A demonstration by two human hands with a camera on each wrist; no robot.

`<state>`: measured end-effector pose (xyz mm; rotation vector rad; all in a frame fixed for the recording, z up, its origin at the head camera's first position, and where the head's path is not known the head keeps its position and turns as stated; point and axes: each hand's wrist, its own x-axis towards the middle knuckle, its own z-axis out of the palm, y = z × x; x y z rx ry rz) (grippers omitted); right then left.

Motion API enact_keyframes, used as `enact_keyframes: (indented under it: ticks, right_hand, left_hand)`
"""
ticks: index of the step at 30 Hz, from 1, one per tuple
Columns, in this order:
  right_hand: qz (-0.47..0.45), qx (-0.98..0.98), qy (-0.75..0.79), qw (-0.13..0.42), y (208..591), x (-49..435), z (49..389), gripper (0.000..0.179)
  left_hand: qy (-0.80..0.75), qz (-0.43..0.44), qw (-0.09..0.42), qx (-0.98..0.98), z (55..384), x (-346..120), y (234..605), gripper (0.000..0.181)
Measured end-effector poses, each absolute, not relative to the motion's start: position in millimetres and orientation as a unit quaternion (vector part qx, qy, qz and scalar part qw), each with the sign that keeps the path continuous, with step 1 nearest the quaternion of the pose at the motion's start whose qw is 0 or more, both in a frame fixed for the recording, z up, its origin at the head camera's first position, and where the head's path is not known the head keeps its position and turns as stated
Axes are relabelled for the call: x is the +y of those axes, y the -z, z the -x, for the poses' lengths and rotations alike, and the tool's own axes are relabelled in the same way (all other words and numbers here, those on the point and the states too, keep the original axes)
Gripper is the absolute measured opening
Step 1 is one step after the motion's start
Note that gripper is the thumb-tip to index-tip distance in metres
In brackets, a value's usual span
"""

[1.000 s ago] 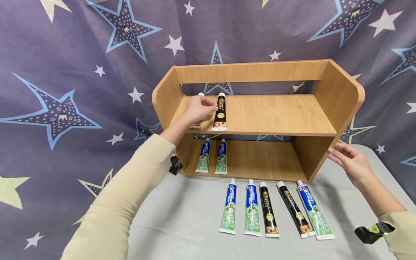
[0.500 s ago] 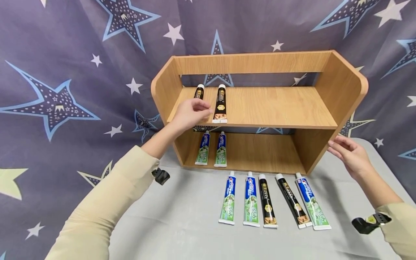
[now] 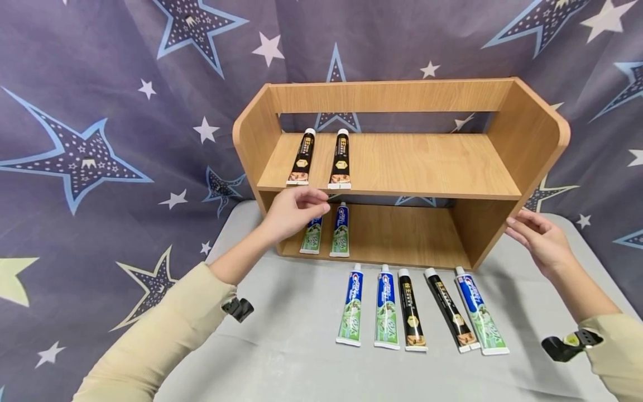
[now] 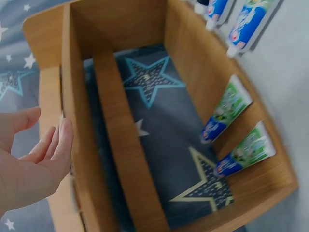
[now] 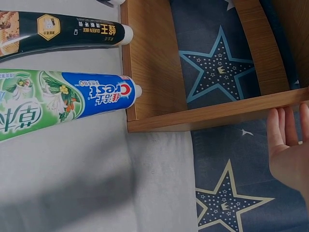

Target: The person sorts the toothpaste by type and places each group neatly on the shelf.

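My left hand [image 3: 297, 212] hovers in front of the shelf's upper board, fingers loosely bent and holding nothing. It partly covers one blue-and-green toothpaste tube [image 3: 312, 237] on the lower board; a second such tube [image 3: 340, 231] lies beside it. Two black toothpaste tubes [image 3: 302, 159] [image 3: 341, 159] lie side by side on the upper board, caps toward the back. My right hand [image 3: 540, 240] touches the outer right side of the wooden shelf [image 3: 532, 139] with its fingertips; in the right wrist view those fingers [image 5: 276, 128] rest against the panel's edge.
On the grey tabletop [image 3: 271, 346] before the shelf lies a row of several tubes: blue-and-green ones [image 3: 350, 307] at left and right, black ones [image 3: 412, 312] between them. A star-patterned curtain [image 3: 125, 111] hangs behind the shelf.
My left hand has moved down and away from the left black tube on the upper board, which now shows whole. The right hand stays at the shelf's side. The head view has tilted slightly.
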<state>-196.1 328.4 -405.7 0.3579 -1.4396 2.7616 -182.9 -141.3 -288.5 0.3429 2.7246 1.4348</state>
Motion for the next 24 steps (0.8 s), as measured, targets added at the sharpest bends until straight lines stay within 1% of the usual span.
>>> enact_keyframes:
  ticks: [5, 11, 18, 24]
  right_hand:
    - [-0.101, -0.468, -0.878, 0.007, 405, 328, 197, 0.033]
    - [-0.098, -0.468, -0.878, 0.005, 405, 329, 198, 0.032]
    - [-0.101, -0.462, -0.881, 0.003, 406, 330, 197, 0.033]
    - [-0.110, -0.462, -0.880, 0.002, 406, 330, 196, 0.033]
  left_hand:
    - [-0.464, -0.094, 0.041, 0.880, 175, -141, 310, 0.027]
    - [-0.451, -0.092, 0.053, 0.886, 174, -138, 333, 0.025]
    - [-0.443, -0.088, 0.097, 0.887, 181, -129, 363, 0.022]
    - [-0.437, -0.073, 0.125, 0.888, 183, -119, 395, 0.024]
